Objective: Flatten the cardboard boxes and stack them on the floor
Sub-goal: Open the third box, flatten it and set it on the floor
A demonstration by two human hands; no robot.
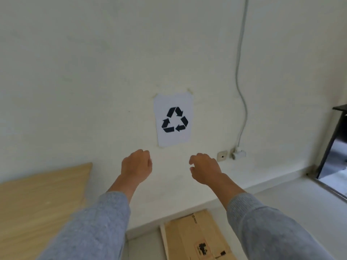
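Reaching forward, both arms in grey knit sleeves are held out in front of a plain white wall. Left hand is raised with fingers curled loosely inward, holding nothing. Right hand is the same, fingers loosely bent and hanging, gripping nothing; neither hand touches anything. Flattened brown cardboard box lies flat on the pale grey floor below and between the arms, one end near the white baseboard, dark printed marks on its top face. It looks like more than one layer, edges partly blurred, so cannot tell the count. Light wooden tabletop sits at the left, against the wall. White paper sheet with a black recycling symbol is stuck on the wall just above the hands. Grey cable runs down the wall to a white plug at a socket. Dark doorway frame at far right.
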